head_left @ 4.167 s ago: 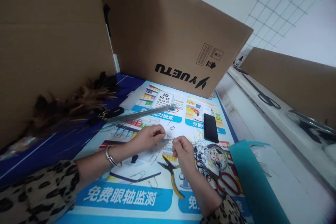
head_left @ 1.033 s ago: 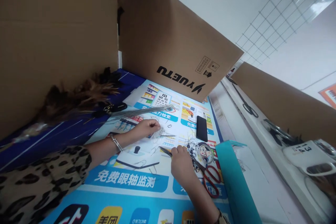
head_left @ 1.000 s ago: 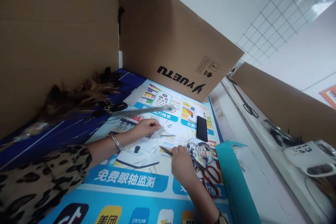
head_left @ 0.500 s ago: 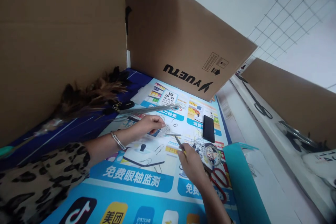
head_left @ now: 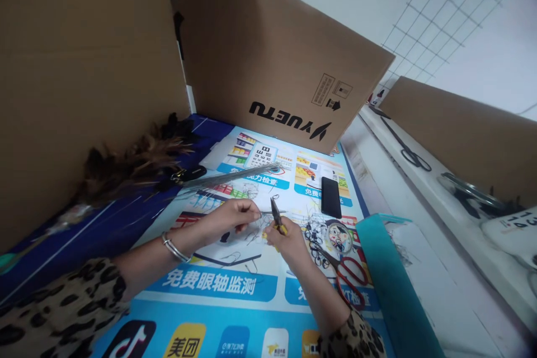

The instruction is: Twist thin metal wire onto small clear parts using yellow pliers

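My left hand (head_left: 240,216) pinches a thin wire (head_left: 272,212) that sticks out to the right from the fingertips. In my right hand (head_left: 289,240) are pliers (head_left: 276,215) with yellow handles, their dark jaws pointing away from me beside the wire. Whether the jaws touch the wire I cannot tell. A bundle of straight wires (head_left: 235,177) lies beyond my left hand. To the right of my right hand is a pile of small dark bent wire pieces (head_left: 315,243), with red-handled scissors (head_left: 351,279) next to it.
A black phone (head_left: 331,197) lies at the right of the printed mat (head_left: 218,313). A teal box (head_left: 390,274) stands at the right edge. Brown feathers (head_left: 126,162) lie at the left, and cardboard panels (head_left: 268,45) stand behind. A round cartoon item (head_left: 339,236) sits near the scissors.
My right hand has turned the pliers to point more upright and away. My left hand has shifted slightly nearer me, and the whole view has swung a little.
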A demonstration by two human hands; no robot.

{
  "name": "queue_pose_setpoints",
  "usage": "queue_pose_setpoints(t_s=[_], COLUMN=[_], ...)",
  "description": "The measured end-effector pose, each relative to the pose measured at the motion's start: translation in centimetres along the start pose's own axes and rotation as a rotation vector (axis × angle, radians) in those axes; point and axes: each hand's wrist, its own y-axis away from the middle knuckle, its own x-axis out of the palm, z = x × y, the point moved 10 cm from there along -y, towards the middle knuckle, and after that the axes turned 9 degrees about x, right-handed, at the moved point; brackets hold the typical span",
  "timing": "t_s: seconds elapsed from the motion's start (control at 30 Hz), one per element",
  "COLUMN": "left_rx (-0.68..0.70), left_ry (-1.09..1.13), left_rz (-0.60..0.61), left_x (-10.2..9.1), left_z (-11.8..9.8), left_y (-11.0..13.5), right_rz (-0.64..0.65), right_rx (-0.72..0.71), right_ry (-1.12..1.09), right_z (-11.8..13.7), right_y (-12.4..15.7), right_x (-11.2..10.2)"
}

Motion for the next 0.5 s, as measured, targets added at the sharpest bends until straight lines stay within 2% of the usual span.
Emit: queue_pose_setpoints(t_s=[0.1, 0.23, 0.33, 0.4, 0.5], left_rx=[0.045, 0.227, 0.265, 0.255, 0.229], left_ry=[-0.196, -0.654, -0.922, -1.022, -1.056], left_rz=[-0.009, -0.105, -0.178, -0.194, -0.214], left_x=[-0.2, -0.4, -0.1, 0.4, 0.7], left_z=[-0.1, -2.6, -3.8, -3.9, -3.3], left_y=[0.0, 0.4, 1.1, 1.4, 1.1], right_rz=[0.03, 0.055, 0.041, 0.038, 0.057], right_rx=[0.023, 0.012, 0.002, -0.012, -0.017], right_ry=[-0.068, -0.165, -0.23, -0.261, -0.272], right_z=[-0.4, -0.8, -1.3, -1.3, -1.4], right_y=[0.0, -0.1, -0.3, -0.3, -0.3], right_x=[0.4, 0.8, 0.9, 0.9, 1.0])
